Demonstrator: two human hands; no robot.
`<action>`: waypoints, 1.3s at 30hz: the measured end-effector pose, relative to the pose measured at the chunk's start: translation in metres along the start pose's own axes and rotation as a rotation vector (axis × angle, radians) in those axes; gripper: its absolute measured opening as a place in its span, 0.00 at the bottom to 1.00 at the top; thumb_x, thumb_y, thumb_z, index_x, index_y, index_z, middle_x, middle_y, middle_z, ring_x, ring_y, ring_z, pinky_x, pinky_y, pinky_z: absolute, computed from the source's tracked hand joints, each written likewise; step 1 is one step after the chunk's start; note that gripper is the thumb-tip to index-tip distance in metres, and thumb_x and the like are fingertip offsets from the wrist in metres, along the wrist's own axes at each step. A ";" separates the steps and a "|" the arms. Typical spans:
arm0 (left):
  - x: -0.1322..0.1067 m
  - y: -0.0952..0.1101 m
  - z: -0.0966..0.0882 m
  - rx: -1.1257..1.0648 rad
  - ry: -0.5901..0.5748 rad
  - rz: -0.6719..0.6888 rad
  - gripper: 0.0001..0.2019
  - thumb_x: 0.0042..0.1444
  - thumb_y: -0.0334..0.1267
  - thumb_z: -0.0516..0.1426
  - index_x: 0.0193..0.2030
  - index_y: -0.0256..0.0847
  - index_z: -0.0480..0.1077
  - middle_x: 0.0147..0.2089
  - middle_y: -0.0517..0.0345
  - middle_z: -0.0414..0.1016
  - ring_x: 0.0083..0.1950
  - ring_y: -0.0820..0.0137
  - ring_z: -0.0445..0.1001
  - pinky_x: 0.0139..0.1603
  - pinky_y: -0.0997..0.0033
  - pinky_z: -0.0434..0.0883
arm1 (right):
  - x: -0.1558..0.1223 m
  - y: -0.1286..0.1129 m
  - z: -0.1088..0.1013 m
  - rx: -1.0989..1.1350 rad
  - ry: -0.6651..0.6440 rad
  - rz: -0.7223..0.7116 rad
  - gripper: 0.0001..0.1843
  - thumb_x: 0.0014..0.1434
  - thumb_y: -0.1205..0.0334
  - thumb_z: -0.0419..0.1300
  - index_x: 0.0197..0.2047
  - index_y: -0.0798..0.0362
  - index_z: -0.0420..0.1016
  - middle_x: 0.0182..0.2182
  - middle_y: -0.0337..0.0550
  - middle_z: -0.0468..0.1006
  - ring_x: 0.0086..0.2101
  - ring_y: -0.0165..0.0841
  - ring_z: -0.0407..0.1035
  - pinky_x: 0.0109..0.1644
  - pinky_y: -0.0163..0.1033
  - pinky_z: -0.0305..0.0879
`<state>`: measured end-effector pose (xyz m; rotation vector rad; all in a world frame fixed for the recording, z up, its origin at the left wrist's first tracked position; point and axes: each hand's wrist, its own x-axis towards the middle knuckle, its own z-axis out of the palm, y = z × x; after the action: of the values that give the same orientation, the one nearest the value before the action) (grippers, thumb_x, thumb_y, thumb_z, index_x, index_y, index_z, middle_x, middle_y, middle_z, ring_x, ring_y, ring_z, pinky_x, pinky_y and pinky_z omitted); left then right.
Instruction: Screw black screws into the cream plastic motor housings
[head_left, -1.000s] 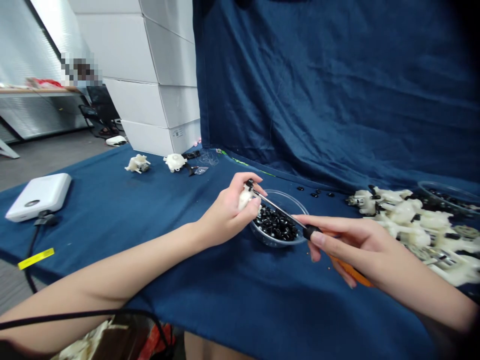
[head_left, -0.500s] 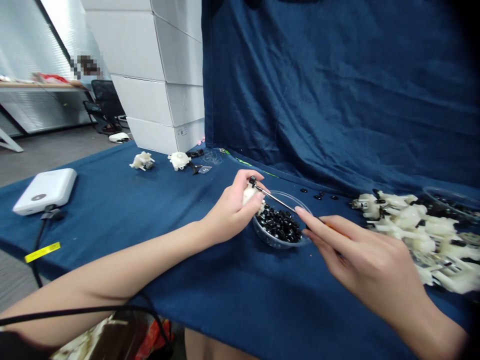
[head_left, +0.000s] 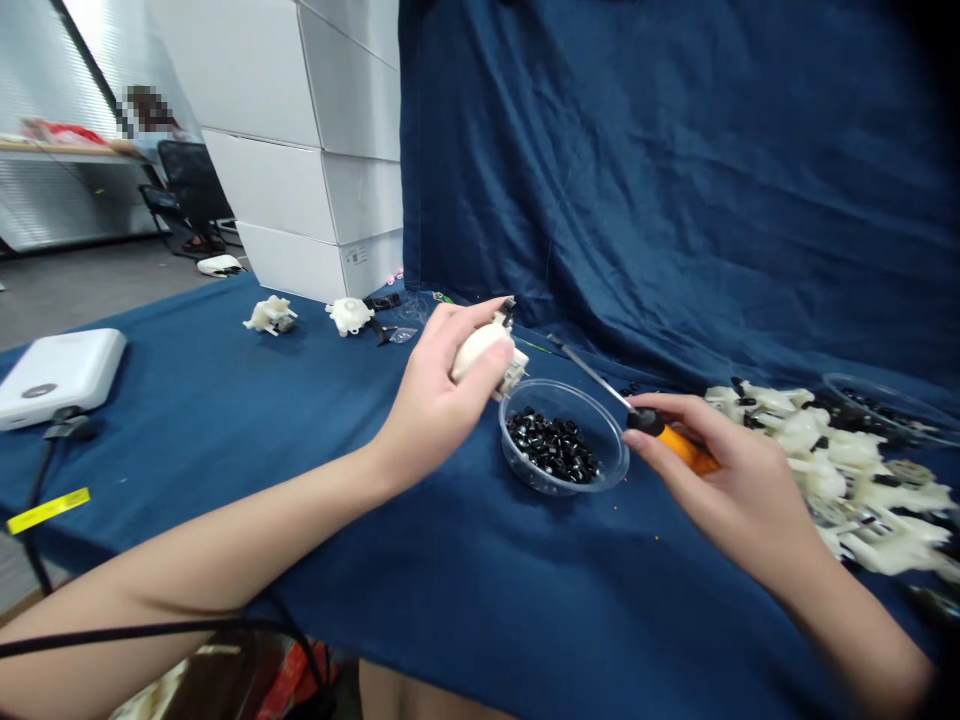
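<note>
While our left fingers (head_left: 457,322) clench a white plastic housing (head_left: 480,352) just left of a clear bowl (head_left: 604,425) of black caps (head_left: 553,445), our right fingers (head_left: 675,403) grip an orange-handled screwdriver (head_left: 679,445) just beside the bowl's right rim, over the blue tabletop (head_left: 375,580).

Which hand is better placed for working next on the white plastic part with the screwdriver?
Probably the right hand: it already grips the orange-handled screwdriver, while the left hand is occupied holding the white plastic part.
</note>
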<state>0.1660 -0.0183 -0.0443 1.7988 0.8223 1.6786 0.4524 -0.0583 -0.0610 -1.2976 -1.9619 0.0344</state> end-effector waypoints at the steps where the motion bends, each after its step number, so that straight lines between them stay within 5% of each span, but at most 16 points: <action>1: 0.003 0.004 0.000 -0.086 -0.013 -0.108 0.20 0.69 0.43 0.62 0.64 0.39 0.73 0.58 0.44 0.80 0.56 0.57 0.81 0.47 0.60 0.82 | 0.001 0.000 0.001 0.056 -0.008 0.050 0.17 0.71 0.45 0.65 0.58 0.42 0.80 0.31 0.35 0.77 0.28 0.28 0.70 0.33 0.35 0.66; 4: 0.008 0.013 -0.001 -0.491 -0.207 -0.508 0.22 0.72 0.47 0.58 0.68 0.41 0.68 0.46 0.45 0.83 0.44 0.55 0.86 0.23 0.70 0.75 | 0.003 -0.007 0.006 0.445 -0.081 0.251 0.20 0.72 0.41 0.63 0.57 0.45 0.72 0.28 0.33 0.73 0.24 0.29 0.68 0.26 0.34 0.64; 6: 0.007 0.016 -0.002 -0.703 -0.337 -0.695 0.19 0.71 0.45 0.56 0.65 0.44 0.67 0.39 0.48 0.84 0.38 0.54 0.87 0.17 0.74 0.71 | 0.003 -0.017 0.009 0.702 -0.120 0.363 0.21 0.71 0.40 0.63 0.54 0.46 0.68 0.28 0.31 0.70 0.21 0.27 0.65 0.25 0.34 0.63; 13: -0.008 0.009 0.004 -0.970 -0.567 -1.027 0.09 0.69 0.42 0.54 0.48 0.40 0.70 0.32 0.44 0.83 0.25 0.58 0.83 0.16 0.75 0.72 | -0.007 -0.074 0.007 0.881 -0.257 0.614 0.24 0.66 0.46 0.71 0.58 0.50 0.74 0.18 0.25 0.63 0.18 0.25 0.60 0.25 0.31 0.59; 18: -0.016 0.010 0.009 -1.036 -0.621 -1.156 0.10 0.70 0.41 0.52 0.48 0.40 0.72 0.33 0.44 0.84 0.25 0.60 0.84 0.17 0.75 0.74 | -0.012 -0.075 0.012 0.911 -0.243 0.640 0.22 0.62 0.46 0.75 0.49 0.52 0.79 0.18 0.26 0.64 0.16 0.23 0.61 0.21 0.28 0.58; 31: -0.016 0.013 0.012 -0.983 -0.660 -1.181 0.09 0.69 0.40 0.52 0.46 0.40 0.72 0.32 0.45 0.83 0.22 0.62 0.80 0.17 0.73 0.74 | -0.014 -0.066 0.013 0.918 -0.287 0.587 0.19 0.60 0.49 0.75 0.45 0.53 0.80 0.17 0.28 0.66 0.15 0.25 0.62 0.21 0.30 0.59; 35: -0.016 0.020 0.015 -0.746 -0.527 -1.023 0.06 0.63 0.40 0.59 0.43 0.40 0.71 0.30 0.50 0.82 0.27 0.61 0.83 0.25 0.70 0.78 | -0.015 -0.061 0.016 0.911 -0.306 0.504 0.17 0.61 0.51 0.75 0.46 0.51 0.80 0.19 0.28 0.67 0.15 0.24 0.63 0.20 0.30 0.59; 39: -0.019 0.021 0.016 -0.534 -0.452 -0.718 0.09 0.61 0.39 0.64 0.42 0.42 0.69 0.27 0.58 0.79 0.25 0.68 0.77 0.24 0.76 0.71 | -0.015 -0.059 0.018 0.877 -0.292 0.447 0.15 0.59 0.55 0.77 0.45 0.51 0.82 0.20 0.29 0.68 0.17 0.23 0.62 0.21 0.30 0.59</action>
<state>0.1824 -0.0462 -0.0422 1.2224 0.6249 0.8652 0.3987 -0.0913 -0.0582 -1.1063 -1.5161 1.2126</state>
